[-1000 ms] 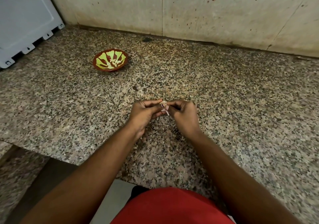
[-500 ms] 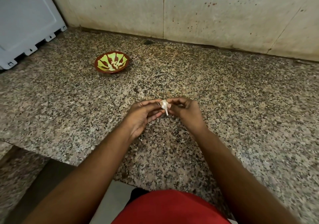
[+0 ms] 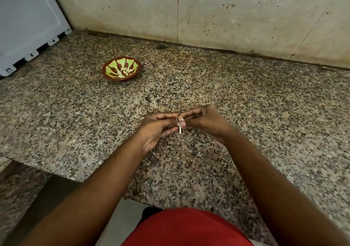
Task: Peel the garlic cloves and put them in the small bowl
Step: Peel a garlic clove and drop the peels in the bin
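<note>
i stand at a speckled granite countertop, its brown, black and cream grains running from the wall to the near edge at my waist. at the left the near edge steps back, and below it lies a lower ledge of the same stone and a strip of pale floor. behind the counter rises a beige tiled wall, dull and spattered with small dark spots, with a thin vertical joint and a dark grimy seam along the counter's far edge. at the far left corner leans a grey plastic panel with notched feet. the light is soft and even, casting faint shadows.
</note>
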